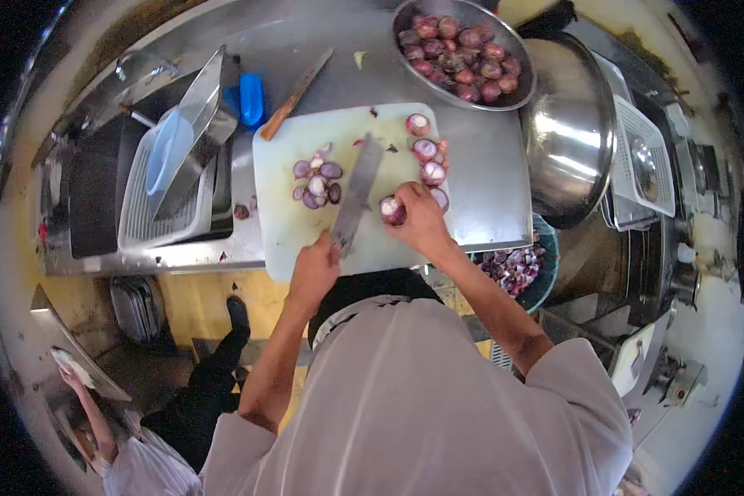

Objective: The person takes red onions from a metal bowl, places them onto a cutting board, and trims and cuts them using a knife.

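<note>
My left hand [316, 263] is closed round the handle of a broad kitchen knife [359, 190], its blade pointing away from me over the white cutting board [281, 240]. My right hand [422, 217] grips a red onion [393, 211] with a pale cut end, at the board's right side. Beyond that hand, several trimmed red onions [424, 150] line the right edge. A small heap of purple onion end pieces [317, 185] lies left of the blade. Dark scraps of skin are scattered on the board.
A steel bowl of red onions [463, 62] stands at the back right, beside a large steel pot [569, 124]. A wooden-handled knife [285, 114] lies behind the board. Onion scraps fill a green basket [537, 281] below. A sink with a white basket [169, 211] is left; another person [153, 463] works lower left.
</note>
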Motion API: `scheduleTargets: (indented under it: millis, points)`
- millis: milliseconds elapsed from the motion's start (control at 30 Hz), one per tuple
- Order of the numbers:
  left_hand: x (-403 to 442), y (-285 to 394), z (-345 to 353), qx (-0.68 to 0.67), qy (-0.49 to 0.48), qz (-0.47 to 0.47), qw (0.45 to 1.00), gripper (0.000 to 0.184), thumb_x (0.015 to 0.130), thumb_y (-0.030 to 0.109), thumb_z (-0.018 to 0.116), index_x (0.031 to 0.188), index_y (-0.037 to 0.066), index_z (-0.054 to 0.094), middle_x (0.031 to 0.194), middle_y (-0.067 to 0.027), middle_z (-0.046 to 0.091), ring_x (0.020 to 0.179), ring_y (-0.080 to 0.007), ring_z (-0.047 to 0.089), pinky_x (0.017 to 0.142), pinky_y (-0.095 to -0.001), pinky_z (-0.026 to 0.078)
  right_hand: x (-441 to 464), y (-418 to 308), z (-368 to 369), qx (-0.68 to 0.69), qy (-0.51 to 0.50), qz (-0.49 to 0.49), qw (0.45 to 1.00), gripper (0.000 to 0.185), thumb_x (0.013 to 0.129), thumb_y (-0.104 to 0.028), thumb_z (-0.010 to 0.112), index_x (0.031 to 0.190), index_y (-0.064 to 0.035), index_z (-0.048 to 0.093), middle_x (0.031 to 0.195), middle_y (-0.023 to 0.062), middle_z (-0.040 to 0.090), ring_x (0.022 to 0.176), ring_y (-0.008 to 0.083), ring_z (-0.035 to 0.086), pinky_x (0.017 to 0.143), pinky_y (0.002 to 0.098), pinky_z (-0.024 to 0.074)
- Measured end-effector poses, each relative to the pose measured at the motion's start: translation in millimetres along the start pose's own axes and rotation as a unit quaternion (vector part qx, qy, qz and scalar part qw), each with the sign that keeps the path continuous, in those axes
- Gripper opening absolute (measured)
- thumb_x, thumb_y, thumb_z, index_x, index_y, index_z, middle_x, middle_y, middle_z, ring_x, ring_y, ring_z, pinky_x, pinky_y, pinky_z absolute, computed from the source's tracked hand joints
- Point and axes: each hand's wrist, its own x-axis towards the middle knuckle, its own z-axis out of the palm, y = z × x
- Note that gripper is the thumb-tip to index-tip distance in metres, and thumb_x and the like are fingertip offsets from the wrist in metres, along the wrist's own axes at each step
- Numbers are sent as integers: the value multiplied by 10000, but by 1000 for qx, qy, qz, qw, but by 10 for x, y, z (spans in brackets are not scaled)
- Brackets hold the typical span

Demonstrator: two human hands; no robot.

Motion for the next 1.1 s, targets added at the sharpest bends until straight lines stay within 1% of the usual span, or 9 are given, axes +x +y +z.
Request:
scheduleTargets:
  millis: [267,467,633,700,833,900,967,1067,1100]
  points:
    - [-146,-130,-221,-71,2,-98,993,156,1025,129,553,953,-2,506,564,-178,582,419,-273,608,401,-417,457,1285,107,21,10,112,-49,992,537,657,-161,792,1123,-41,555,1103,209,607,1099,410,596,961,496,455]
    - [-194,19,-201,-91,5,-125,988,164,1039,126,534,964,-18,511,547,-151,569,412,-237,588,396,-396,454,1730,258,-272,-136,23,-5,990,457,719,-142,775,1129,-48,597,1141,218,621,1089,411,615,953,517,486]
    - [-211,-83,-155,-124,6,-143,982,185,1036,134,541,1059,-50,527,578,-154,591,422,-232,586,403,-393,460,2450,859,-880,-117,197,-81,970,290,805,-154,696,1072,-41,680,1153,243,655,1125,427,626,966,516,517]
    - [-205,-46,-159,-111,12,-140,984,190,1034,132,542,1065,-55,530,581,-162,596,425,-241,590,406,-396,460,2664,999,-1016,-194,-39,10,980,327,853,-191,676,1168,-102,689,1232,245,657,1174,415,628,982,496,516]
    - [-213,-138,-118,-99,19,-115,988,180,1028,126,543,1026,-54,542,582,-189,601,434,-268,603,416,-408,457,2844,1217,-1043,-258,-137,-16,956,357,878,-210,668,1230,-160,694,1327,237,630,1173,420,636,990,502,519]
    - [-257,-62,-136,-98,21,-118,988,167,1023,118,550,995,-46,540,582,-195,602,433,-275,601,419,-412,454,2808,1288,-1093,-101,-35,-91,990,359,953,-201,639,1305,-140,660,1336,187,652,1179,360,658,998,462,538]
    - [-272,8,-158,-97,25,-118,988,159,1018,111,558,965,-38,537,582,-200,602,431,-282,599,422,-416,452,2451,872,-1286,397,-62,29,915,489,1007,-296,645,1454,-114,566,1360,129,647,1230,242,633,1010,406,518]
    - [-384,-47,-126,-164,-31,-120,979,151,1011,108,589,956,-21,534,576,-179,581,431,-268,585,412,-413,437,1937,509,-1268,539,-136,24,831,380,1062,-188,569,1427,-82,558,1323,80,652,1266,195,605,1043,363,525]
    - [-402,-143,-99,-165,-29,-126,978,151,1011,108,589,956,-21,534,576,-179,581,431,-268,585,412,-413,437,1700,329,-1217,482,-165,35,860,389,1041,-184,596,1416,-88,561,1344,85,642,1279,205,595,1047,373,515]
